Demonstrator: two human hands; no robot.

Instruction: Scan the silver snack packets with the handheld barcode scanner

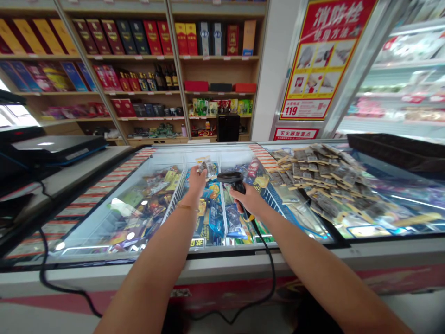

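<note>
My left hand (197, 177) pinches a small clear snack packet (207, 167) with dark contents, above the freezer baskets. To the right, my right hand (246, 197) wraps round the handle of a black barcode scanner (231, 177), whose head points left towards the packet. A black cable (273, 264) hangs from the scanner over the freezer's front edge. Beneath both hands, wrapped ice creams (215, 215) lie in white wire baskets (179, 188) inside the chest freezer (229, 255).
A heap of similar packets (327, 171) covers the glass lid at the right, beside a dark tray (399, 150). Black counter equipment (55, 150) stands at the left. Shelves (146, 56) of boxes and bottles line the back, near a red fire-hydrant poster (327, 60).
</note>
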